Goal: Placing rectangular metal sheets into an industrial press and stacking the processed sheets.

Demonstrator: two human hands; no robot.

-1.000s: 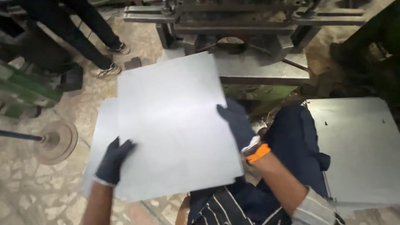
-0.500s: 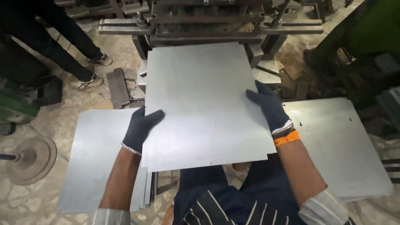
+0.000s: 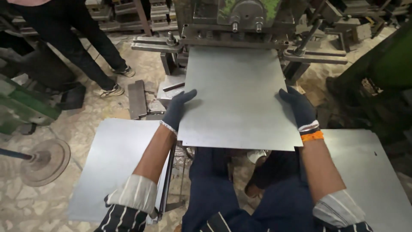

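Left hand [image 3: 178, 109] and right hand [image 3: 299, 107], both in dark gloves, are clamping opposite side edges of a flat grey metal sheet [image 3: 236, 96], fingers over the top. The sheet is lying level between them, its far edge meeting the press machine [image 3: 240, 21]. Stacked sheets [image 3: 116, 163] are lying lower left; another sheet [image 3: 369, 172] right.

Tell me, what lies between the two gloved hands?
Head view: one flat grey metal sheet spans between left hand and right hand, each gripping a side edge.

Metal sheet stacks [image 3: 113, 167] either side, a bystander's legs [image 3: 86, 47], round pedestal base [image 3: 45, 161]
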